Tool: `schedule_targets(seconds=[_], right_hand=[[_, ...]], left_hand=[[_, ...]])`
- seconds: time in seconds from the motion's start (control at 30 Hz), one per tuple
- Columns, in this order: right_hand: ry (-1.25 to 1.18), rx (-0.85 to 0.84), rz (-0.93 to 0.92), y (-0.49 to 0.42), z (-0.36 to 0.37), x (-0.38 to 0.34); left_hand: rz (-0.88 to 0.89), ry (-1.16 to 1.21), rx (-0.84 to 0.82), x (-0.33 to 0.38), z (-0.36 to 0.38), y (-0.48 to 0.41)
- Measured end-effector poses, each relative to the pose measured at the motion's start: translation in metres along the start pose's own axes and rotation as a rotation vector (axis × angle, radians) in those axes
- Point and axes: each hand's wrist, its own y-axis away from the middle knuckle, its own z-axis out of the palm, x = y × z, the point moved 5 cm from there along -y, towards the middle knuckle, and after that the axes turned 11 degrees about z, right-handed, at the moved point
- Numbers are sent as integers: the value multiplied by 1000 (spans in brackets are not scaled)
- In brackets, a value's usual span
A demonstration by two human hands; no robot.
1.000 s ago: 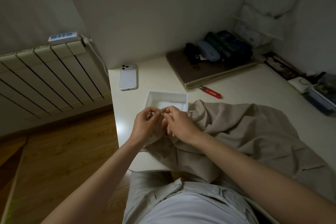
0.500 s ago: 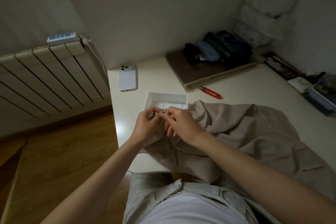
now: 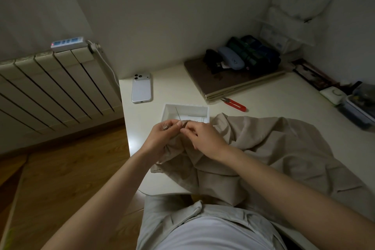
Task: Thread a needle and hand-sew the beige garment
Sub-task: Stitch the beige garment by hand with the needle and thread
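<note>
The beige garment (image 3: 263, 148) lies heaped over the near right part of the table (image 3: 284, 99), one end spilling off the near edge into the person's lap. Its working fold is gathered up near the table's left edge, just in front of a white tray (image 3: 205, 110).

The left hand (image 3: 162, 136) has its fingers curled and pinches that fold between thumb and forefinger. A thin needle (image 3: 178, 113) rises from the pinch and slants over the tray. Touching it, the right hand (image 3: 203, 138) has its fingers curled too, with thumb and fingertip pressed together on the same fold. Whether thread is also caught there is too small to tell.

The cloth looks light, soft and limp, creasing freely, so it probably holds no shape unless kept taut close to the stitch. The best hold is likely right beside the needle, as here. The needle is stiff, thin and likely slick, so it is best taken by its shaft, away from the point.

Red thread snips (image 3: 235, 104) lie beyond the garment, and a phone (image 3: 141, 88) lies toward the far left corner.
</note>
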Motion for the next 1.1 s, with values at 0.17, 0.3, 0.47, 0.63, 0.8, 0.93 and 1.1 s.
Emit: schedule_targets(seconds=[0.17,0.3,0.47,0.63,0.8,0.93,1.1], right_hand=[[146,82,-53,6,-8,2],[85,259,27,-7,-28,1],[-150,92,125,-19,-20,1],[-267,146,111,-20,-20,0],[-619,157,271,-28,-34,6],[-852,140,371,-36,-49,21],[-777,176,434,-42,-57,47]], left_hand=[[54,-155,103,1,-13,-7],[91,-245,29,3,-4,-8],[133,-298,-52,2,8,-7],[136,-296,-79,2,8,-6],[107,-301,-198,-5,11,1],[94,-336,-237,-12,6,3],[66,-461,-308,-22,-2,4]])
